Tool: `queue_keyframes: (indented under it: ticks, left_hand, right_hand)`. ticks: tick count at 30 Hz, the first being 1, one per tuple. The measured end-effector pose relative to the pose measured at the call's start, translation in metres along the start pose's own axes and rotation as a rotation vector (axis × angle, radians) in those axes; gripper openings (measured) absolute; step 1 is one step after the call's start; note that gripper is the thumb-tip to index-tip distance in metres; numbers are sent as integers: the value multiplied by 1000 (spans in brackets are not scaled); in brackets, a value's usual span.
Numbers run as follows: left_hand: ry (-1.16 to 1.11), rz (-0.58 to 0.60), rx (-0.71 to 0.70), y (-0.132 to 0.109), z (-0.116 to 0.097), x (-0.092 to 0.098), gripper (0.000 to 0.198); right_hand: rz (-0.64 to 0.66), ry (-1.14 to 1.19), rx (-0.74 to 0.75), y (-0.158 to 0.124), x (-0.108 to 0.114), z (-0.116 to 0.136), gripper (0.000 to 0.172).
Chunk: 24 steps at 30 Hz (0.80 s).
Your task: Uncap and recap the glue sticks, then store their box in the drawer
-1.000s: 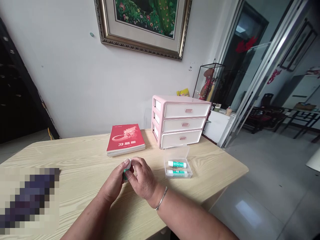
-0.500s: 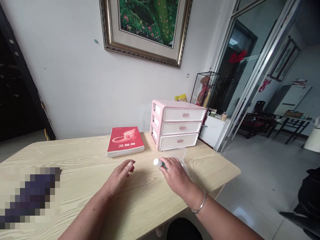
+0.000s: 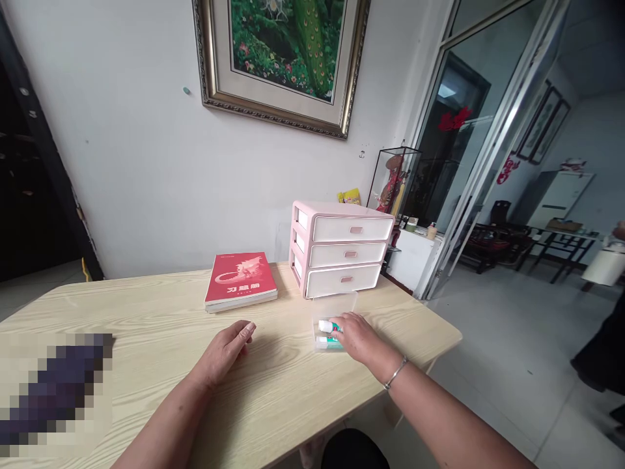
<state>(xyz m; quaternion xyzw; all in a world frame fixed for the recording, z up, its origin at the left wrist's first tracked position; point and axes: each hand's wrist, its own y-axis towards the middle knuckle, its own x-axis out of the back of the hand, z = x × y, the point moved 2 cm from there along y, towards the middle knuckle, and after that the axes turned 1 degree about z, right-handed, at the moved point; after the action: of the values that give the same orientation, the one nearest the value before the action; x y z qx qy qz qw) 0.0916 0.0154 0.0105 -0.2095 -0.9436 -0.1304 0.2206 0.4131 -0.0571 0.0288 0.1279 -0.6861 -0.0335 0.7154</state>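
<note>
My right hand (image 3: 359,337) grips a glue stick (image 3: 326,326) with a white cap and green label. It is at a clear plastic box (image 3: 315,345) whose transparent lid (image 3: 336,303) stands open behind. In the box's front part lies a second glue stick (image 3: 323,342), also white-capped and green; its right end is hidden by my hand. My left hand (image 3: 227,352) rests on the table with its fingers curled in and nothing seen in them. It is nearest to a red-covered book (image 3: 241,277), which lies on another book just beyond it.
A pink and white three-drawer organizer (image 3: 344,254) stands behind the box, its drawers closed. The wooden table (image 3: 141,312) has its right corner near my right forearm. A pixelated dark shape (image 3: 68,384) covers the left side. A glass display case (image 3: 390,182) stands beyond the table.
My right hand has moved slightly right and lowered the glue stick to the box, bringing the second glue stick into view. My left hand stays almost in place. The view has shifted slightly.
</note>
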Motion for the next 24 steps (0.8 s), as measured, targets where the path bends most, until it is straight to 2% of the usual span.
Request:
queue_keyframes:
  ticks: [5,8,11,13,15,17,20,24]
  left_hand:
    - [25,3,5,-1,-1,-1,48]
    - [19,13,-4,-1,-2,-2,47]
    - [44,16,9,-1,-4,-2,46]
    - [66,11,22,-1,-6,-1,46]
    - [77,7,20,-2,-9,-1,46]
    - [82,2,9,-2,-11,-1,46]
    - [73,-24,-8,-2,-9,-3,47]
    - [54,-46,-30,-2,-4,-9,65]
  right_hand:
    - [-32,62,6,-2,4,-1,19]
    - [-97,148,51,-7,4,-1,22]
    - [-334,259,19,-14,4,-9,29]
    - [-531,380,-109,-16,1,-21,36]
    - [-644,581,-265,-14,-5,-36,46]
    - [-649,860,-362,-8,-15,-46,55]
    - [-557,1272,-363,5,-29,-47,61]
    - [-490,1508,-322,17,-41,-27,60]
